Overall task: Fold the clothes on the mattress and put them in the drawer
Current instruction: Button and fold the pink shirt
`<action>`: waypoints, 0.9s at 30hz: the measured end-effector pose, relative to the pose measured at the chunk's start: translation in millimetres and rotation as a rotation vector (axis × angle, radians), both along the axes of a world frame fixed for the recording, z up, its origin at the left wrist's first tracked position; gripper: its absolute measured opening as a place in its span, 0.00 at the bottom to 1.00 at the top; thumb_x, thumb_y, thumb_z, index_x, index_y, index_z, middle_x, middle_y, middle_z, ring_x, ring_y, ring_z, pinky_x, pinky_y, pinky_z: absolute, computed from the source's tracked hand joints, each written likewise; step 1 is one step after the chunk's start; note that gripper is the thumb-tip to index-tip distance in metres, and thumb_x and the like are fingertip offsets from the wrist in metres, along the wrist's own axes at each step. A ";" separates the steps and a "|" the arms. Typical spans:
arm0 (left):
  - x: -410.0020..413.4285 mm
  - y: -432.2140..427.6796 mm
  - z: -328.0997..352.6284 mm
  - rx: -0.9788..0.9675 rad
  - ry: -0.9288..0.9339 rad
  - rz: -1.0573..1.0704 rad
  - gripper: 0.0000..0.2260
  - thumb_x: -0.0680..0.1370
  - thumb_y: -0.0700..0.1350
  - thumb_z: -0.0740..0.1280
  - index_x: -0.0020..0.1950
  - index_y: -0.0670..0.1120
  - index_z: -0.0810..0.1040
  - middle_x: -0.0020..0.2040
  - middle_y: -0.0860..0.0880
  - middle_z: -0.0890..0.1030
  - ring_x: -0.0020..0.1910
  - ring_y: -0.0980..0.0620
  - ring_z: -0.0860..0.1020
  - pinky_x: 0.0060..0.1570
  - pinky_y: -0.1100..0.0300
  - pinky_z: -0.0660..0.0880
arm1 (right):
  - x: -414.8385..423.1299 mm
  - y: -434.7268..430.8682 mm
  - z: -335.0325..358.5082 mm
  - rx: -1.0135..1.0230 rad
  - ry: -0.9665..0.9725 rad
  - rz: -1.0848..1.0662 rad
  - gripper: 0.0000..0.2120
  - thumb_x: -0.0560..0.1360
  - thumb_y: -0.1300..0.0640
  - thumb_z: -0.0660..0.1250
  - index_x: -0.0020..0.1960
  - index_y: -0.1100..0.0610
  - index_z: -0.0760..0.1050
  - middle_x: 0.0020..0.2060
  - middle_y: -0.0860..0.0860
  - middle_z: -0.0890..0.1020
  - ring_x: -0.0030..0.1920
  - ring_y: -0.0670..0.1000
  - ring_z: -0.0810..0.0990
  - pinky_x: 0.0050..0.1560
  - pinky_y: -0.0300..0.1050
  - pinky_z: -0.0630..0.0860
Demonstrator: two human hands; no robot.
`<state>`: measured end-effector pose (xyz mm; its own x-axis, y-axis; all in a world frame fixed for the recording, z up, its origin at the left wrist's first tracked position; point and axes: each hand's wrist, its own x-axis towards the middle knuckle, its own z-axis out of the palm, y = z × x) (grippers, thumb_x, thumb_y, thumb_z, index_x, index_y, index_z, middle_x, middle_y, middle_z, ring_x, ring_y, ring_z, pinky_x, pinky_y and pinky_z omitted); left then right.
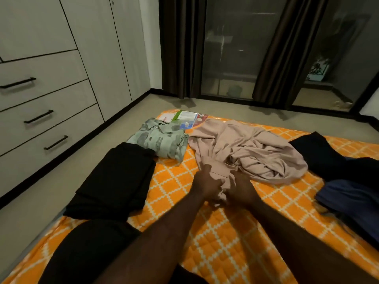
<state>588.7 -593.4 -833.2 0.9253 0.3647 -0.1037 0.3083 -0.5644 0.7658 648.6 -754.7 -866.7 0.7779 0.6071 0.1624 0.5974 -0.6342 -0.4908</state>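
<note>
Where the mattress [235, 232] ends on the left, a strip of pale floor [51, 181] separates its edge from the drawers [41, 111]. More floor lies beyond the far edge, up to the dark curtains [180, 48] and the glass doors [231, 48]. The mattress cover is quilted, orange with a white lattice, and a broad patch of it shows near the person, between the forearms and to their right.

A folded black garment [114, 179], matte and flat, lies along the left edge. Just far of it and touching it sits a folded green shirt [160, 140] with a blotched pattern and its collar up. The beige garment [256, 152], thin and soft, lies crumpled in deep folds at the middle of the mattress. Its far side reaches a glossy packet of papers [184, 117] at the far edge.

The left hand [207, 183] is on the garment's near hem, forefinger stretched out flat on the cloth, and the rest of its grip looks closed on a bunch of fabric. The right hand [240, 187] is just beside it, its grip apart, fingers spread and pressing on the same hem.

Toward the right edge a black heap [320, 152] and a navy garment [352, 197] lie loose, touching each other.

All three drawers are pushed in, black bar handles outward, so their contents are hidden.
</note>
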 end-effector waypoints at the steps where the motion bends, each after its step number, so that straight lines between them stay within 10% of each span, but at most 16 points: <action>1: -4.0 -4.6 -3.7 -0.041 -0.004 0.044 0.34 0.74 0.50 0.76 0.76 0.44 0.67 0.68 0.40 0.76 0.66 0.40 0.75 0.58 0.56 0.72 | -7.0 2.7 9.1 0.050 0.041 0.029 0.44 0.77 0.26 0.51 0.66 0.65 0.73 0.56 0.70 0.82 0.55 0.68 0.82 0.52 0.61 0.80; 5: -0.8 4.9 -3.4 -0.250 -0.017 0.218 0.28 0.73 0.49 0.76 0.70 0.45 0.72 0.63 0.43 0.80 0.60 0.41 0.79 0.54 0.53 0.77 | -27.6 11.3 43.6 0.214 0.496 -0.084 0.35 0.73 0.52 0.75 0.76 0.54 0.66 0.64 0.56 0.80 0.60 0.55 0.81 0.59 0.56 0.79; 9: -2.7 13.1 8.1 -0.146 -0.087 0.299 0.05 0.74 0.42 0.70 0.40 0.43 0.76 0.40 0.41 0.78 0.42 0.39 0.77 0.35 0.54 0.68 | -20.6 21.0 53.5 0.107 0.772 -0.004 0.24 0.75 0.66 0.72 0.69 0.56 0.76 0.49 0.56 0.85 0.40 0.50 0.83 0.37 0.44 0.80; 11: -5.6 11.0 7.8 0.017 -0.191 0.324 0.05 0.75 0.39 0.66 0.39 0.44 0.74 0.40 0.39 0.75 0.43 0.36 0.74 0.34 0.52 0.62 | -12.0 20.5 59.8 0.090 0.676 -0.073 0.14 0.76 0.62 0.71 0.62 0.57 0.81 0.43 0.55 0.85 0.36 0.48 0.81 0.37 0.41 0.77; 15: -4.5 -0.3 10.0 0.333 -0.267 0.410 0.15 0.73 0.37 0.66 0.59 0.45 0.77 0.57 0.41 0.75 0.56 0.37 0.74 0.49 0.46 0.73 | 9.4 -1.5 45.9 -0.219 0.095 -0.429 0.17 0.74 0.50 0.69 0.61 0.53 0.81 0.58 0.57 0.81 0.61 0.60 0.78 0.58 0.50 0.76; 20: 2.6 -14.8 8.2 0.406 -0.575 0.202 0.22 0.70 0.37 0.70 0.64 0.47 0.75 0.60 0.44 0.73 0.59 0.42 0.73 0.57 0.46 0.74 | 20.2 -27.9 18.9 -0.350 0.144 -0.559 0.24 0.74 0.50 0.70 0.69 0.48 0.72 0.68 0.58 0.69 0.71 0.63 0.67 0.65 0.59 0.72; 27: 4.2 -29.3 1.2 0.211 -0.493 -0.264 0.18 0.76 0.41 0.66 0.67 0.46 0.74 0.59 0.47 0.75 0.57 0.48 0.76 0.57 0.52 0.76 | 24.5 -15.7 22.1 -0.303 0.069 -0.402 0.15 0.74 0.59 0.71 0.61 0.57 0.77 0.57 0.57 0.81 0.56 0.59 0.80 0.52 0.47 0.74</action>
<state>592.9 -622.7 -832.0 0.9082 0.0819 0.4105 -0.2264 -0.7288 0.6462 673.1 -770.4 -844.6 0.9625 0.2690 -0.0349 0.2491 -0.9273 -0.2794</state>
